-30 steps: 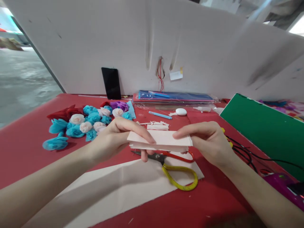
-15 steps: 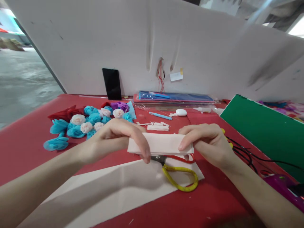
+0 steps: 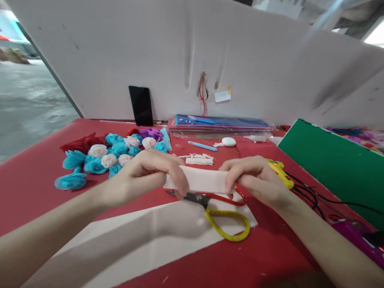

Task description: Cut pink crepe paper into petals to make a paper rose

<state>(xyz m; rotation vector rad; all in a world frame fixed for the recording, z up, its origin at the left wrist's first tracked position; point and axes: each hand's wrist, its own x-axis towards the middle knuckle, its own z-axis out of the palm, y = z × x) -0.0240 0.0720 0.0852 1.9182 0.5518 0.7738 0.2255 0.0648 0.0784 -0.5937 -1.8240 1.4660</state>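
Pale pink strip (image 3: 204,180), red table (image 3: 255,260)

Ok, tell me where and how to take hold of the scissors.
The yellow handle looks best, coming from the near right. The scissors lie with both handles toward the right and blades pointing left, partly behind the left hand; the yellow one is wide and uncovered. The red handle is partly hidden by the right hand, which holds the pale pink strip.

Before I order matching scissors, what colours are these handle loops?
The scissors have one red loop and one yellow loop, clearest in the head view.
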